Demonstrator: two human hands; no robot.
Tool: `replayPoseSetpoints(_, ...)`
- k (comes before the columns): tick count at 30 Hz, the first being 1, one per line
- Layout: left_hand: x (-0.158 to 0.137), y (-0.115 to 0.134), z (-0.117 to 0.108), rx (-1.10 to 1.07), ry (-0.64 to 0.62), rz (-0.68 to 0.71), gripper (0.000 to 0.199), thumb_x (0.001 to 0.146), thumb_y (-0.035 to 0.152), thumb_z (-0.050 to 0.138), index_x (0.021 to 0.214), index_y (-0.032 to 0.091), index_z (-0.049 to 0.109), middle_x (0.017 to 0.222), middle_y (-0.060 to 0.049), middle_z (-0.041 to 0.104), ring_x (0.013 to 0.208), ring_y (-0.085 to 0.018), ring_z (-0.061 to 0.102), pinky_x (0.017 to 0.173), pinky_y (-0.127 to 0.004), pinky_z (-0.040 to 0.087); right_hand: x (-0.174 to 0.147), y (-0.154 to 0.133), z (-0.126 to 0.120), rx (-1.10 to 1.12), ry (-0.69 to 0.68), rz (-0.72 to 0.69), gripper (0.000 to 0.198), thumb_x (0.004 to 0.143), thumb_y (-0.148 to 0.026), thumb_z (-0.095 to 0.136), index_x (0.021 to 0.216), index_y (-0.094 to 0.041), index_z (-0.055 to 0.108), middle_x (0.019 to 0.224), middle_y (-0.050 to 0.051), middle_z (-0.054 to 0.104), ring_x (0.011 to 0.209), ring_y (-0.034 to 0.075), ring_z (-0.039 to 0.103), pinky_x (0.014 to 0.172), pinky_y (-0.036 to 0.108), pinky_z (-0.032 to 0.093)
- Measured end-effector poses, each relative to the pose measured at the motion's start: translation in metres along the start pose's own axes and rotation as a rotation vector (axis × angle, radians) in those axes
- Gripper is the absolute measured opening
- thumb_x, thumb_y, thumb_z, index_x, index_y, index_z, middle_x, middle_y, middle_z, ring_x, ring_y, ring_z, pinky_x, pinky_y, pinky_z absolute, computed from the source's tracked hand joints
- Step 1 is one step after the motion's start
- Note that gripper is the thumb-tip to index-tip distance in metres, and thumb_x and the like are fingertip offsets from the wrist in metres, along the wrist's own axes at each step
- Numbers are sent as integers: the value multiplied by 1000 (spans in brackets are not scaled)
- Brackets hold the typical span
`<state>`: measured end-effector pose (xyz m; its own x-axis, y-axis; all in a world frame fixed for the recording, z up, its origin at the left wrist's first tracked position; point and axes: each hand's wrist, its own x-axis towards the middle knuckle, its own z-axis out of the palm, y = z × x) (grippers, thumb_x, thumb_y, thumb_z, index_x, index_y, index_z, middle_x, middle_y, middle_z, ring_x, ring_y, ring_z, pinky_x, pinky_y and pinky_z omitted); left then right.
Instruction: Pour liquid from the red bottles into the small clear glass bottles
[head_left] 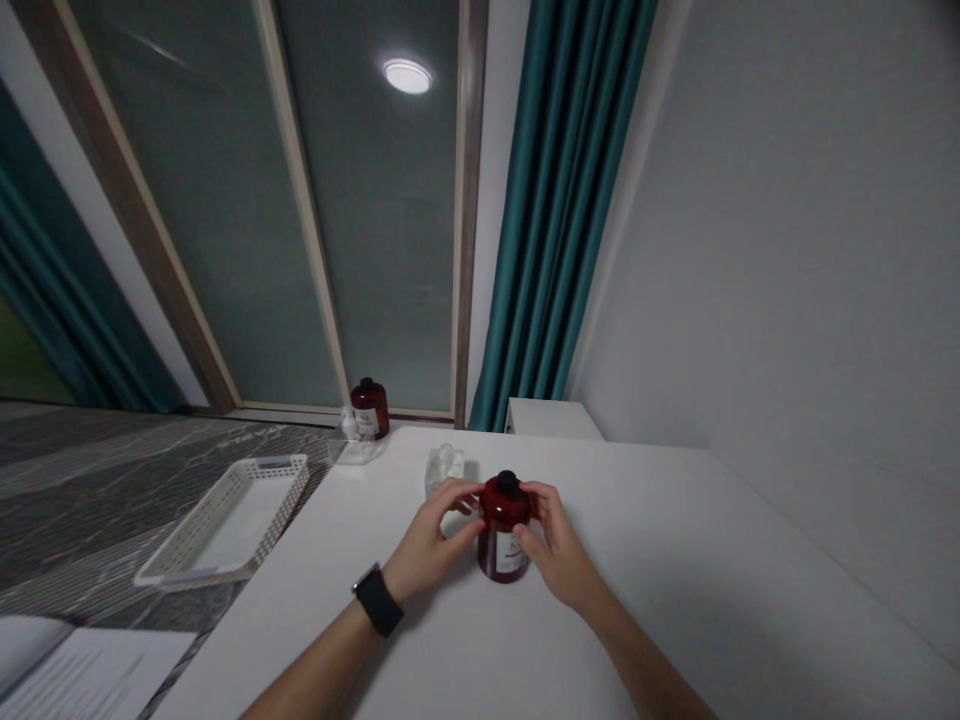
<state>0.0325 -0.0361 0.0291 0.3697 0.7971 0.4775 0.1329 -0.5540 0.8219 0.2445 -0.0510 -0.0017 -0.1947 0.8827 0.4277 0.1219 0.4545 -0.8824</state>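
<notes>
A dark red, see-through bottle [504, 552] with a black cap [508, 481] and a white label stands upright on the white table [600, 640]. My left hand [429, 545] holds it from the left, thumb at its side and fingers curved round the shoulder. From the right, my right hand [559, 552] grips it, with the thumb at the front near the label and the fingers behind the shoulder. Just beyond my left fingers is a small clear container [445, 464], whose lower part my hand hides. A dark-banded watch [377, 600] is on my left wrist.
At the table's far left corner stand a second dark red bottle [373, 402] and a clear holder [354, 450] with a small clear bottle. A white perforated basket [274, 525] lies left of the table, near an open book [97, 675]. A wall [810, 300] rises on the right.
</notes>
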Motion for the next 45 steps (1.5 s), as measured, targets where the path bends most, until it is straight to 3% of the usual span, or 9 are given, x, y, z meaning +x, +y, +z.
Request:
replayPoseSetpoints(6, 2, 5, -5, 55, 24, 1, 20, 92, 24, 57, 109, 18, 65, 103, -8, 67, 93, -20, 64, 86, -35, 52, -2, -4, 2, -87, 44, 2, 46, 84, -28, 64, 124, -26, 40, 124, 8, 54, 113, 24, 56, 100, 42, 44)
replayPoseSetpoints(11, 8, -6, -34, 250, 344, -2, 16, 90, 29, 56, 92, 18, 67, 85, -5, 68, 78, -19, 63, 73, -30, 50, -3, 0, 1, -80, 54, 26, 48, 84, -27, 64, 125, -27, 39, 125, 8, 53, 112, 24, 56, 100, 44, 43)
replayPoseSetpoints(13, 9, -12, -46, 281, 377, -15, 16, 89, 28, 55, 91, 17, 67, 84, -4, 68, 77, -18, 63, 72, -30, 49, -3, 2, 3, -59, 57, 32, 50, 83, -27, 66, 124, -27, 40, 126, 8, 51, 112, 24, 57, 100, 45, 44)
replayPoseSetpoints(22, 2, -7, -45, 242, 123, 22, 26, 91, 36, 53, 102, 14, 65, 84, -6, 65, 77, -20, 60, 72, -32, 47, -2, -4, 15, 32, -100, -68, 44, 90, -24, 60, 131, -32, 49, 135, 8, 45, 124, 23, 50, 98, 40, 50)
replayPoseSetpoints(27, 1, -1, -37, 186, -17, 122, 53, 83, 49, 64, 126, 18, 55, 110, -11, 62, 99, -27, 58, 87, -39, 47, -2, -12, 16, 24, -207, -21, 45, 97, -28, 46, 141, -33, 45, 142, 8, 45, 128, 23, 49, 98, 38, 51)
replayPoseSetpoints(30, 1, 3, -36, 177, -68, 128, 53, 81, 42, 68, 127, 20, 53, 118, -12, 60, 110, -29, 56, 97, -42, 44, -1, -16, 16, -46, -228, 5, 43, 99, -29, 42, 142, -34, 46, 144, 6, 46, 134, 23, 44, 106, 40, 44)
replayPoseSetpoints(34, 2, 7, -41, 204, -69, 113, 47, 80, 32, 68, 123, 20, 54, 118, -11, 62, 110, -28, 57, 98, -41, 44, 2, -12, 19, -37, -221, 29, 48, 96, -28, 47, 144, -33, 43, 144, 7, 48, 130, 22, 49, 103, 40, 47)
replayPoseSetpoints(38, 4, 4, -52, 298, -19, 87, 43, 78, 31, 67, 119, 19, 57, 112, -11, 64, 104, -28, 59, 94, -42, 46, 13, 1, 23, -61, -118, 70, 47, 92, -27, 52, 138, -27, 46, 125, 9, 61, 111, 21, 61, 95, 41, 51)
replayPoseSetpoints(45, 5, -6, -75, 433, 83, 77, 41, 76, 24, 64, 116, 18, 56, 112, -11, 64, 106, -29, 60, 94, -43, 47, 60, 25, 40, -222, -47, 37, 44, 81, -20, 60, 124, -25, 54, 123, 8, 59, 111, 24, 58, 89, 41, 51)
